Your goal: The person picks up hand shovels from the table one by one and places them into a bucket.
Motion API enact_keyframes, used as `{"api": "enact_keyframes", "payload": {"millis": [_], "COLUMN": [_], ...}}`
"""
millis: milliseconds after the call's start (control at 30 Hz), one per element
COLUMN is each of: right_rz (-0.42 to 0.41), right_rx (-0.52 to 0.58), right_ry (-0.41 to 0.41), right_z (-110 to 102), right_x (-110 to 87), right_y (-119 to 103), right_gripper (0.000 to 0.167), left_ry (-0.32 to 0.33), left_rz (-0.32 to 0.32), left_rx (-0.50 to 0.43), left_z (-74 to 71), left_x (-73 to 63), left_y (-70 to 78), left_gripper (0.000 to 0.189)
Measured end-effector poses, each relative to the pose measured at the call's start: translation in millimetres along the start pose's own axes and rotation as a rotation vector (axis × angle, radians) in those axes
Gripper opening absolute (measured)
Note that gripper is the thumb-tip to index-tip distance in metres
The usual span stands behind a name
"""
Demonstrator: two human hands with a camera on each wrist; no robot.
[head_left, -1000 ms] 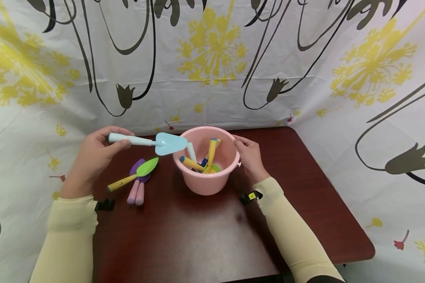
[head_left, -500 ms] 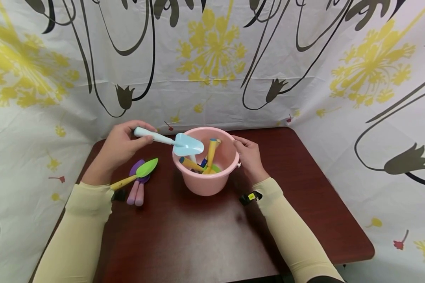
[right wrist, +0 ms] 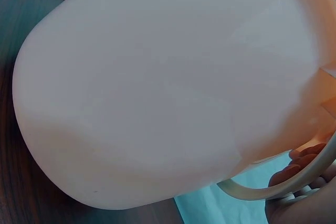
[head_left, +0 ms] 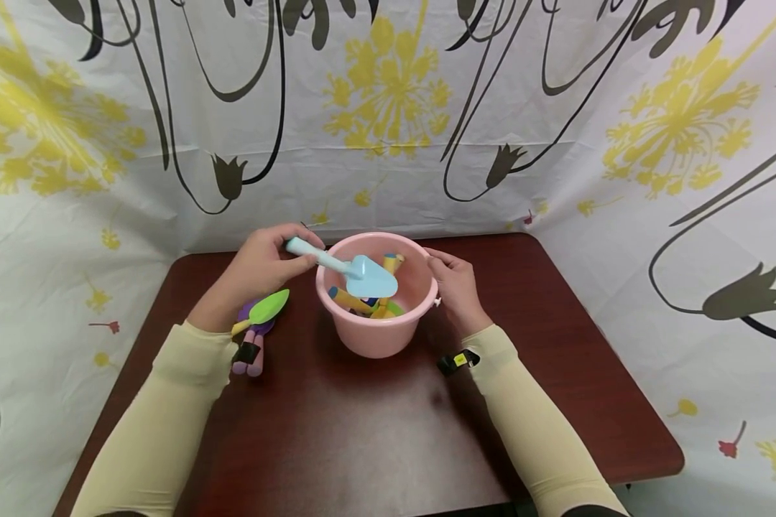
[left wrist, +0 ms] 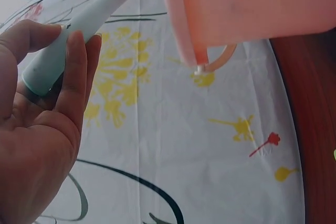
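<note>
My left hand (head_left: 273,257) pinches the pale handle of a light blue toy trowel (head_left: 370,277), whose blade hangs over the opening of a pink bucket (head_left: 378,336). In the left wrist view, thumb and fingers close round the handle (left wrist: 79,35). The rim of the bucket is gripped on its right side by my right hand (head_left: 455,287); its fingers show beside the bucket's handle (right wrist: 252,191) in the right wrist view. Inside the bucket are several toy tools, among them a yellow handle (head_left: 348,299). The trowel hides part of them.
Left of the bucket, partly under my left wrist, lie a green-bladed trowel (head_left: 268,307) and purple tools with pink handles (head_left: 255,359). Everything rests on a dark red-brown table (head_left: 362,431). A patterned white cloth (head_left: 375,187) hangs close behind the table.
My left hand has carried the light blue trowel rightward, from left of the bucket to above its opening, and the blade now points more downward. My right hand and the bucket stay put.
</note>
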State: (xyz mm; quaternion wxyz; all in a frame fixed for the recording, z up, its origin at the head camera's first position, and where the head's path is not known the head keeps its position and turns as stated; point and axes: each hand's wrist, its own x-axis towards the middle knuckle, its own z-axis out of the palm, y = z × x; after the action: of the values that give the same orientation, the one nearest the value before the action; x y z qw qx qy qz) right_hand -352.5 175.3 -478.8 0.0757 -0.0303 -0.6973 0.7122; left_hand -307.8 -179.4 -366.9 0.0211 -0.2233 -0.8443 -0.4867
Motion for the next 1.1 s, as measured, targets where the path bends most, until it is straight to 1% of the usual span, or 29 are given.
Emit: {"api": "enact_keyframes", "payload": {"millis": [267,433,700,900,1100], "right_rz": [-0.001,-0.003,0.004,0.005,0.013], "right_rx": [-0.004,-0.003,-0.022,-0.016,-0.020], "right_ry": [-0.006,-0.009,-0.011,-0.006,-0.007], "right_z": [-1,-2,-1,-1,-1], "right_x": [-1.2,-0.9,-1.5,-2.0,-1.9], "right_y": [-1,0,-1,-1,-1], "right_gripper": [0.031,0.031,0.031,0.032,0.032], "left_ry": [-0.064,-0.081,-0.090,-0.127,-0.156], "left_rz": [-0.011,0.009,0.029,0.010,0.028], "left_rx": [-0.004,0.039,0.114,0.110,0.116], "left_z": [19.6,33.5,49.5,60.1,69.3], "left_x": [7.7,11.3,15.6,18.6,21.9], "left_y": [4.0,6.4,1.8,-1.4,-1.5], "left_gripper": [0.017,0.017,0.015,0.014,0.015]}}
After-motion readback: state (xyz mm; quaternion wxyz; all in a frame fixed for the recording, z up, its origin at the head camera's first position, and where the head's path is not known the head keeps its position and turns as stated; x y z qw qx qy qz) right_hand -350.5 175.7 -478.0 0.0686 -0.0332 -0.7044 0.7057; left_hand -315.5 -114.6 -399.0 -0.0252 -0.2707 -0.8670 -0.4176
